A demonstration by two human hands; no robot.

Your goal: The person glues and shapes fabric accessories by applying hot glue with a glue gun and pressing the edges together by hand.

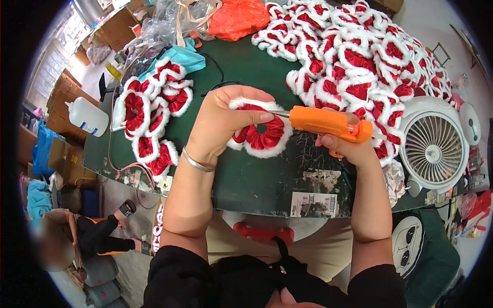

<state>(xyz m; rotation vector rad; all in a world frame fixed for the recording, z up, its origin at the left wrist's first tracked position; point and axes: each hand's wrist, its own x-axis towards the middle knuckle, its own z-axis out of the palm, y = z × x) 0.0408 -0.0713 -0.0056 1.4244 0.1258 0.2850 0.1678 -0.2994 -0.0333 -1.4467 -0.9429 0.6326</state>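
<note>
My left hand (226, 115) pinches the upper left edge of a ring-shaped red scrunchie with white fluffy trim (267, 139), holding it above the dark green table (241, 190). My right hand (346, 141) is wrapped around an orange glue gun (318, 119), which lies roughly level with its nozzle pointing left. The nozzle tip reaches the top of the scrunchie, close to my left thumb. Whether it touches the fabric I cannot tell.
A large heap of similar scrunchies (354, 61) covers the back right, and a smaller group (149, 113) lies at left. A white fan (434, 149) stands at right. Plastic bags (239, 20) sit at the back. A white jug (87, 117) stands left; another person (67, 241) sits lower left.
</note>
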